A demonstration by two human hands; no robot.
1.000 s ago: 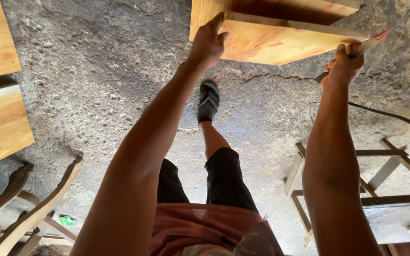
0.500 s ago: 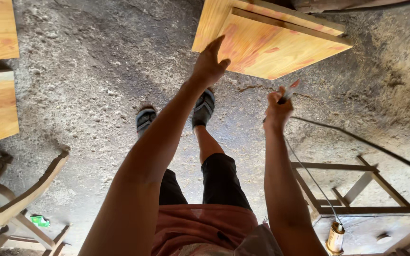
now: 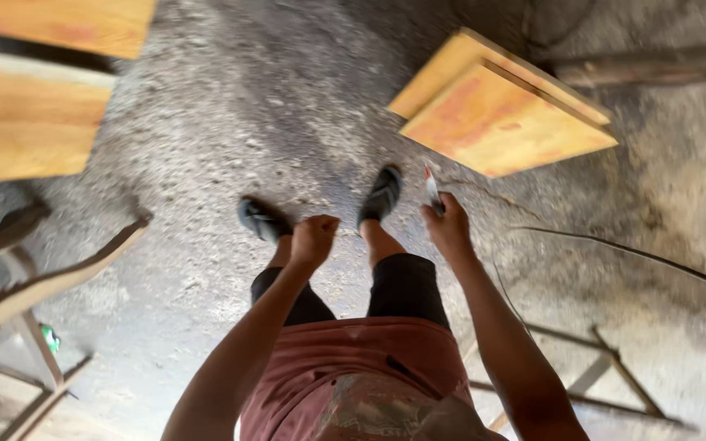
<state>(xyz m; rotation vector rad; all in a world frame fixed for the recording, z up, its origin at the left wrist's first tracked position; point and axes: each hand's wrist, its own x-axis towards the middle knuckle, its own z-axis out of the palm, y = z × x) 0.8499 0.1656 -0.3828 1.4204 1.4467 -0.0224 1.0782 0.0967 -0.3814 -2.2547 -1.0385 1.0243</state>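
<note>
Both hands have dropped off the wooden panel [image 3: 500, 110], now lying apart on the rough concrete floor [image 3: 230, 122]; left hand [image 3: 312, 239] clenched empty, right hand [image 3: 449, 229] grasping a small tool [image 3: 432, 189].

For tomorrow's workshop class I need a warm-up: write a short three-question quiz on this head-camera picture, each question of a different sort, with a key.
1. True or false: the left hand rests on the wooden box.
2. Multiple choice: the right hand holds A) a thin tool with a red and white tip, B) a green bottle, C) nothing.
3. Fill in: the box lies on the rough grey ____.

Key: 1 false, it is a closed fist over the legs, apart from the box. 2 A. 3 floor.
</note>
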